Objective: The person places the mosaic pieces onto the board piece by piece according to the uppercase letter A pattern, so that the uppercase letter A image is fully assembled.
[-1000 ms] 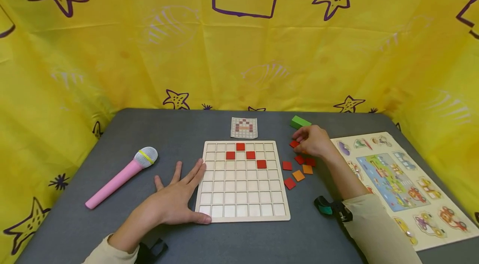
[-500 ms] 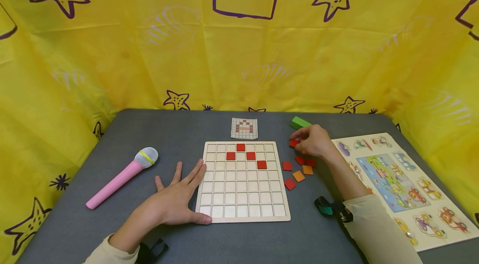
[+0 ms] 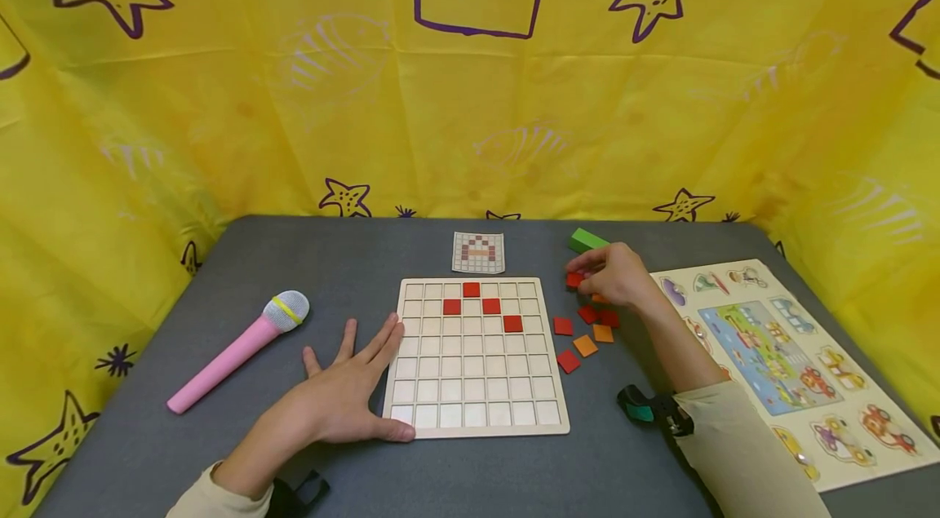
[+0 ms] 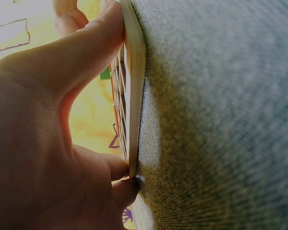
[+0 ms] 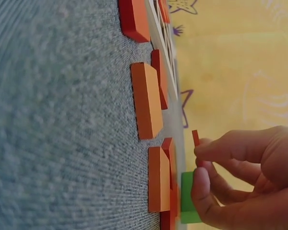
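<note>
Across the back and both sides of my head view hangs a yellow curtain (image 3: 470, 110) printed with starfish and fish. Below it, a grey table (image 3: 352, 257). On the right, a cream puzzle board (image 3: 837, 479), lying aslant, partly hidden by the right sleeve. Centre, a grid board (image 3: 485, 431), flat, seven cells by seven. To its left, well apart, a pink microphone (image 3: 242, 351) lies diagonally.

Hands: I read the left hand (image 3: 348, 400) as spread, thumb at the grid board's near left corner, fingers at its left edge. Right hand (image 3: 613, 277), off the grid board's far right corner, pinches a red tile (image 3: 575, 280) between thumb and fingertip; my right wrist view gives the tile edge-on.

Paper card (image 3: 479, 252) with an A-like pattern, just beyond the grid board. Green block (image 3: 587, 241) just beyond the right hand.

Smallest: loose red and orange tiles (image 3: 585, 345) right of the grid board, one orange partly covered by the hand. Four set red tiles (image 3: 472, 289) in its top three rows.
</note>
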{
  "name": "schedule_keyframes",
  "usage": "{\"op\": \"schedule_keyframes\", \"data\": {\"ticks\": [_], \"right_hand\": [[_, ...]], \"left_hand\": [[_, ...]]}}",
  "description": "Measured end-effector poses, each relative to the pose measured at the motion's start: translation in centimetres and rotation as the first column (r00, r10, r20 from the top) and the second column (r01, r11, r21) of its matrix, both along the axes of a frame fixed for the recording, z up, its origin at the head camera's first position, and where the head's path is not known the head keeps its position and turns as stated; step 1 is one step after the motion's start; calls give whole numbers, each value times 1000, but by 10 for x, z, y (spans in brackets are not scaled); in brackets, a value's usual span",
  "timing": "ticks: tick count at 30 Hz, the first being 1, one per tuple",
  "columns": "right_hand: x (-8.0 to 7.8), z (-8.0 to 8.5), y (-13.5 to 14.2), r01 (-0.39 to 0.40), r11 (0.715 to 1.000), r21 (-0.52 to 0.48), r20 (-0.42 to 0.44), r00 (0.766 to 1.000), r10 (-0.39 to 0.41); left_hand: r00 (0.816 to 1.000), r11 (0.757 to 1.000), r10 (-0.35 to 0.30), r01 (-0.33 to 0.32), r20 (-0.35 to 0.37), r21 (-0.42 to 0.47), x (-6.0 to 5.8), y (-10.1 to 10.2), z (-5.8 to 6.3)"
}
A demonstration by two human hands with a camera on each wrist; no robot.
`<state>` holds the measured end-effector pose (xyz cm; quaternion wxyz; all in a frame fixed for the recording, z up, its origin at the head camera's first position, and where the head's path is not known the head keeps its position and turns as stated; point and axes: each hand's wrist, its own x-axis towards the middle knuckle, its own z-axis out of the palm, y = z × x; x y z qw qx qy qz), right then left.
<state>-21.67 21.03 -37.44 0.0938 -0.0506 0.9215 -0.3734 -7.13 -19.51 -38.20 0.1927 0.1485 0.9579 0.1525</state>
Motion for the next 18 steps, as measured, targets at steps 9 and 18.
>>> {"op": "schedule_keyframes", "data": {"ticks": [9,18], "right_hand": [[4,4,-10,-35,999,-41,-2,999,35],[14,7,-26,-74,995,-71,6,997,74]], "left_hand": [[1000,1000,6,-6,-5,-6,1,-2,1],[1000,1000,5,-5,-11,2,1,-1,0]]}}
